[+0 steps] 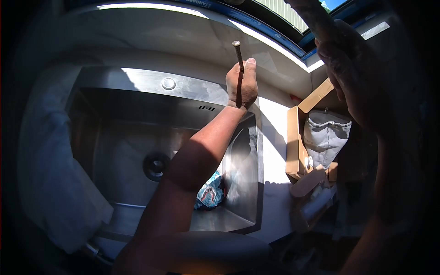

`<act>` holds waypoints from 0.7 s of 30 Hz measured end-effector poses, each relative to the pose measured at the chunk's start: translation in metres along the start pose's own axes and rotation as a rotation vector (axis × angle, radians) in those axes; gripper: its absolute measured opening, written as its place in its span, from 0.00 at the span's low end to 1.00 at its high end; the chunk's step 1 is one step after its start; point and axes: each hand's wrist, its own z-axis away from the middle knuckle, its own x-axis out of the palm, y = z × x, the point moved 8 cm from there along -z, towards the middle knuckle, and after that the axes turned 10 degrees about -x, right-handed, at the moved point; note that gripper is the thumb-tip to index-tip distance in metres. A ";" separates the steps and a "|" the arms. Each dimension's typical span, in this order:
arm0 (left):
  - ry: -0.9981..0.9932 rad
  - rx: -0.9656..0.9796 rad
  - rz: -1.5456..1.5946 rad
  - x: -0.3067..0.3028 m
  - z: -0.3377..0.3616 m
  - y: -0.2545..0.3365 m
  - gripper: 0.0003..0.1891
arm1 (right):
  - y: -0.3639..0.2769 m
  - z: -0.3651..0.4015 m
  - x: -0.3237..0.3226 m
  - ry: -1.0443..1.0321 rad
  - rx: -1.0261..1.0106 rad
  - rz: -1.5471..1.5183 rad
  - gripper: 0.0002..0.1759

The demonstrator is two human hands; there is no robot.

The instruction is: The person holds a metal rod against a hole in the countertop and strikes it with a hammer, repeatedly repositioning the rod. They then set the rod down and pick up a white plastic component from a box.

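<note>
My left hand [243,88] reaches out over the back right corner of the steel sink [256,156], close to the pale wall. It is closed around a thin, dark metal rod [238,56] with a flattened round head, which sticks up above the thumb. The rod's lower end is hidden by the fist. Raised at the upper right, in shadow, my right hand [355,75] is wrapped round a thick greyish-brown bar [314,17]. The top of the bar runs out of view, so its kind cannot be made out.
Inside the sink lies a crumpled blue printed packet [211,192], near the drain [156,166]. White cloth [55,174] drapes over the left side. An open cardboard box [293,142] with a grey-white bag [326,135] stands to the right. A window frame [270,30] runs along the back.
</note>
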 end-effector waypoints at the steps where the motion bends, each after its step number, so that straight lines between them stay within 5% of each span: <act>1: -0.011 0.003 0.010 0.004 0.000 0.000 0.22 | -0.020 -0.006 0.002 -0.041 -0.203 0.217 0.19; 2: -0.004 -0.019 0.005 0.003 0.000 0.000 0.22 | -0.016 -0.011 0.011 -0.299 0.045 0.217 0.18; 5: -0.004 -0.092 0.101 -0.003 -0.002 -0.011 0.21 | -0.016 -0.022 -0.006 -0.159 -0.081 0.408 0.18; 7: 0.002 -0.012 0.052 -0.005 -0.001 -0.007 0.21 | -0.001 -0.020 -0.002 -0.213 0.070 0.379 0.20; 9: 0.011 -0.015 0.049 -0.006 -0.002 -0.007 0.21 | -0.030 -0.017 0.005 -0.116 -0.317 0.353 0.22; 10: 0.022 -0.011 0.046 -0.007 -0.001 -0.005 0.21 | -0.017 -0.014 0.011 -0.213 -0.064 0.313 0.24; 14: 0.041 -0.037 0.089 -0.006 0.001 -0.006 0.22 | 0.006 -0.028 0.011 -0.357 0.068 0.449 0.25; 18: 0.064 0.008 0.041 -0.010 -0.001 -0.007 0.22 | -0.020 -0.023 0.005 -0.059 -0.043 0.243 0.22; 20: 0.064 -0.069 0.088 -0.011 0.000 -0.012 0.22 | 0.001 -0.023 0.027 -0.513 0.009 0.508 0.20; 21: 0.065 -0.141 0.144 -0.011 -0.003 -0.017 0.22 | 0.000 -0.024 0.025 -0.511 0.003 0.513 0.20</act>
